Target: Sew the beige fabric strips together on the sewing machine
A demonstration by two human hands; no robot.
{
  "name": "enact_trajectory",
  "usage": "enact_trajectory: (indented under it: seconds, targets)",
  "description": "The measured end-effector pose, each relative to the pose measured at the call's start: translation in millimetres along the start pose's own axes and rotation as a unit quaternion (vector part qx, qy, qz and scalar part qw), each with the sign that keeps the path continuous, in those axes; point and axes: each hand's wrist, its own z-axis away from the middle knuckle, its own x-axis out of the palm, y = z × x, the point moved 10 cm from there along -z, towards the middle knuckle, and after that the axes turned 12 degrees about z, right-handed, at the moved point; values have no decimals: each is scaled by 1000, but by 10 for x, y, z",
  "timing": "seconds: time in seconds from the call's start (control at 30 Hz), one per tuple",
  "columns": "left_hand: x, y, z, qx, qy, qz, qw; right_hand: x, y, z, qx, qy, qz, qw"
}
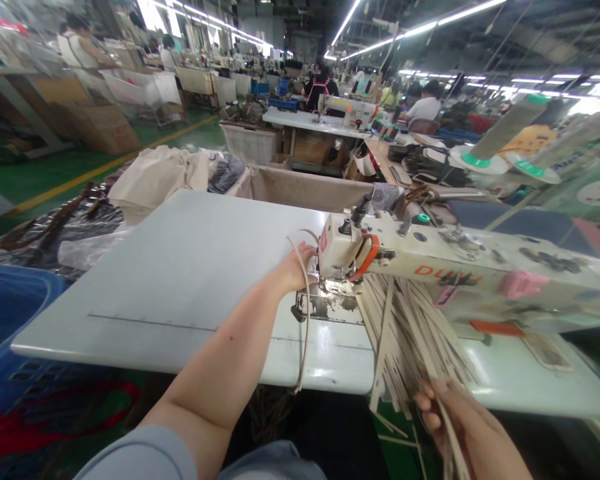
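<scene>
My left hand reaches to the head of a white sewing machine and closes on a thin beige strip that loops down over the table edge. The fingers are partly hidden against the machine's needle area. My right hand is at the lower right, closed round the lower ends of a bundle of several beige strips that hangs from under the machine arm over the front of the white table.
A blue crate stands at the left. Beige cloth and dark bags lie beyond the table. Thread cones rise at the right. Other people sit at sewing tables farther back, across a green floor.
</scene>
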Motion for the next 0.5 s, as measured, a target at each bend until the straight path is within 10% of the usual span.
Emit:
enact_trajectory:
  seconds: [0.23,0.37,0.5]
  targets:
    - [-515,736,123,52,200,-83,975,499,247,275,11,-31,-62,998]
    - [-548,970,166,47,178,-126,975,678,338,325,-18,-42,-72,996]
    - [-426,768,97,-23,101,-147,984,781,534,331,11,-48,-97,994]
